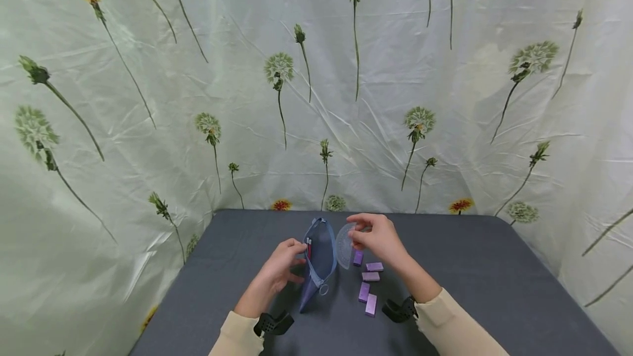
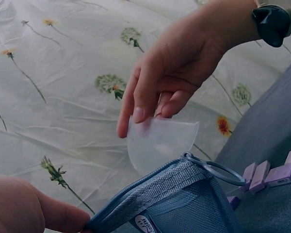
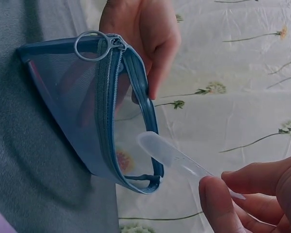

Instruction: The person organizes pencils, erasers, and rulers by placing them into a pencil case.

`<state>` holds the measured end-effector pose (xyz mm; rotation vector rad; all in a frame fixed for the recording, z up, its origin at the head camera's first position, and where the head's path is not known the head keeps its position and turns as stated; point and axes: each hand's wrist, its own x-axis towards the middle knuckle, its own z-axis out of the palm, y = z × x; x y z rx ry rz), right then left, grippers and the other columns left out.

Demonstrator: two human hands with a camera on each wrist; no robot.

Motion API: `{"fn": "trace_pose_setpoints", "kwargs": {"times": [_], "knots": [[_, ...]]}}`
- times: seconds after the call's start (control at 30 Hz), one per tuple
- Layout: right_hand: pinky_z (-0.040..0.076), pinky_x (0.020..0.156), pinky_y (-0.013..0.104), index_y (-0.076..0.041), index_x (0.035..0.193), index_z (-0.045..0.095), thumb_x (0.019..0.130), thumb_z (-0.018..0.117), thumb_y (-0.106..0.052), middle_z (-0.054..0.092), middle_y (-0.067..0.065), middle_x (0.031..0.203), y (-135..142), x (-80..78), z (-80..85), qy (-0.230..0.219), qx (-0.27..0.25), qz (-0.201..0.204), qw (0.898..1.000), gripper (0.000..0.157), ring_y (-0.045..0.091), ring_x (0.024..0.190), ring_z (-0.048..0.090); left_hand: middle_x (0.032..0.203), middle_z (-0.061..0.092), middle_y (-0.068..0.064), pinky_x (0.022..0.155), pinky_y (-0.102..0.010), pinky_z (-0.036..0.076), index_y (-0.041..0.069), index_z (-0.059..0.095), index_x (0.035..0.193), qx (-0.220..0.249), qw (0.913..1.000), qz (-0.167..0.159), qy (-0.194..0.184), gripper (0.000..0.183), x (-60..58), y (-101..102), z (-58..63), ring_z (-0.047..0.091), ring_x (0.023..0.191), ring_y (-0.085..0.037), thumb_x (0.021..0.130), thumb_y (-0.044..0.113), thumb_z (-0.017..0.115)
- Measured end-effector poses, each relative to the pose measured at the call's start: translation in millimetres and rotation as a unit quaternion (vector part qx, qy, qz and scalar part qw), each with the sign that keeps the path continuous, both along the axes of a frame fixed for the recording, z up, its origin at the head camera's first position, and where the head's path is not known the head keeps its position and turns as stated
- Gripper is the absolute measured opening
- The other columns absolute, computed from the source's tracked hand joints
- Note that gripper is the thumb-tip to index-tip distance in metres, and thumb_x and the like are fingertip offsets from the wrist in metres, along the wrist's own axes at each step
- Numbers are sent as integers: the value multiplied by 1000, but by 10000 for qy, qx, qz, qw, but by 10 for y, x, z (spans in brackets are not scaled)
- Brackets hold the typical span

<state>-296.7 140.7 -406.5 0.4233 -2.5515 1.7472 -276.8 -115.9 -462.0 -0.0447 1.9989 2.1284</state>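
A blue mesh zip pouch stands unzipped on the dark table, its mouth gaping upward. My left hand grips the pouch's left rim, thumb and fingers on either side. Inside, along that wall, are thin red and white sticks, possibly pencils. My right hand pinches a clear plastic protractor at its straight edge, just right of the pouch's mouth. In the right wrist view the protractor is seen nearly edge-on, its rounded end by the opening. A ring pull hangs from the zip.
Several small purple boxes lie on the table to the right of the pouch, below my right hand. Behind the table's far edge hangs a pale curtain printed with dandelions.
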Motion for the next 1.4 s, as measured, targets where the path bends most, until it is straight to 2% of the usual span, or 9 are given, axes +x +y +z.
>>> {"fn": "trace_pose_setpoints", "kwargs": {"times": [0.13,0.43,0.67,0.83,1.1,1.27,1.4], "knots": [[59,64,37,-12,119,72,88,76,-6,70,6,87,-28,-47,-34,42,63,-4,10000,31,22,69,71,131,41,-25,73,-67,51,9,49,89,14,10000,-38,-10,20,-12,12,-6,50,114,-46,103,22,54],[59,65,43,-10,118,72,88,75,-4,70,6,84,-129,-80,-63,35,149,-34,9999,31,22,65,70,127,44,-23,72,-65,52,9,49,89,4,10000,-14,-14,20,-9,-3,-1,52,113,-45,105,22,51],[59,60,34,-9,117,72,87,75,-4,70,6,82,-208,-148,-92,47,193,-101,9998,30,21,64,70,127,43,-25,78,-72,48,10,49,87,32,10000,-7,-18,21,8,-1,5,51,111,-44,104,22,52],[58,59,33,-8,117,72,88,74,-3,70,5,81,-248,-178,-164,-2,254,-70,9997,29,20,63,70,126,43,-24,79,-73,46,11,49,86,32,10000,-2,-9,21,7,-6,-7,52,108,-42,104,21,52],[58,61,33,0,120,69,90,70,-2,72,12,85,-303,-169,-273,-57,292,168,9994,30,30,69,71,127,44,-24,77,-70,49,12,50,85,25,10000,1,-40,20,11,-1,-5,53,107,-40,103,21,54],[58,62,35,-2,116,71,90,70,-1,72,14,87,-333,-175,-319,-45,395,131,9991,26,24,67,71,124,45,-22,74,-66,51,11,49,86,0,10000,7,-78,19,20,3,2,53,109,-42,102,21,55],[59,65,41,-3,114,72,90,70,-2,72,14,86,-341,-172,-322,-12,478,112,9988,24,18,64,70,124,45,-23,75,-68,50,11,49,87,-8,10000,25,-68,19,21,5,1,52,110,-43,102,20,54]]}}
